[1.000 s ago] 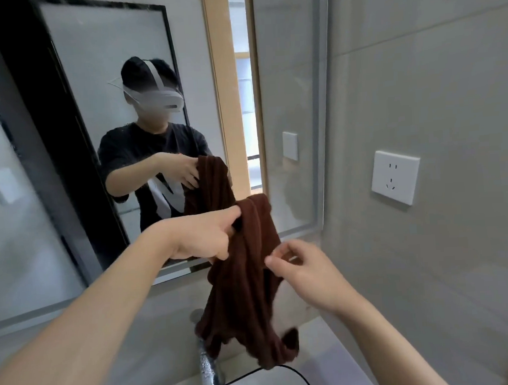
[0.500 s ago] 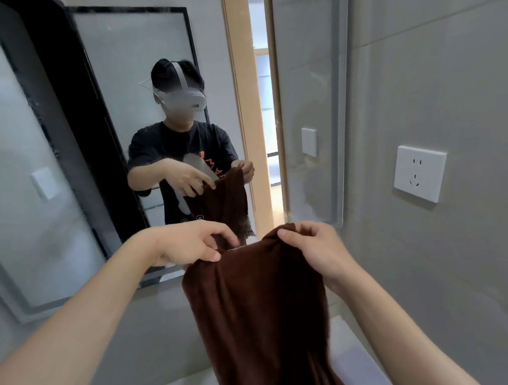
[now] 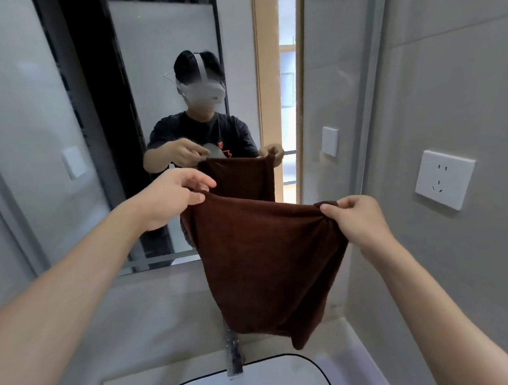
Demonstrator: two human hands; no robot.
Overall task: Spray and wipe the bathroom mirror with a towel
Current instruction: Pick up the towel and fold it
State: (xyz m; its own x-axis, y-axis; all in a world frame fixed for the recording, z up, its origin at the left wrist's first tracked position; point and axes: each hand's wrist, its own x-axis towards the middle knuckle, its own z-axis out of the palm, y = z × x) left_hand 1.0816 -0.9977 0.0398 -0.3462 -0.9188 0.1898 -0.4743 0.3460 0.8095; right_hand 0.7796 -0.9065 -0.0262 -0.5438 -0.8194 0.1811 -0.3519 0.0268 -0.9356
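Brown towel [image 3: 266,269] is hanging from pinching left hand [image 3: 170,197] and right hand [image 3: 358,221]; a loosening pinch risks dropping it into the sink [image 3: 258,379].

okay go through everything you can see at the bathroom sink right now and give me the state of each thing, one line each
towel: spread open, hanging, not touching the mirror
left hand: pinching the towel's upper left corner
right hand: gripping the bunched upper right corner
mirror: no wiping contact now
faucet: no water seen running
wall socket: nothing plugged in
sink: nothing visible in it
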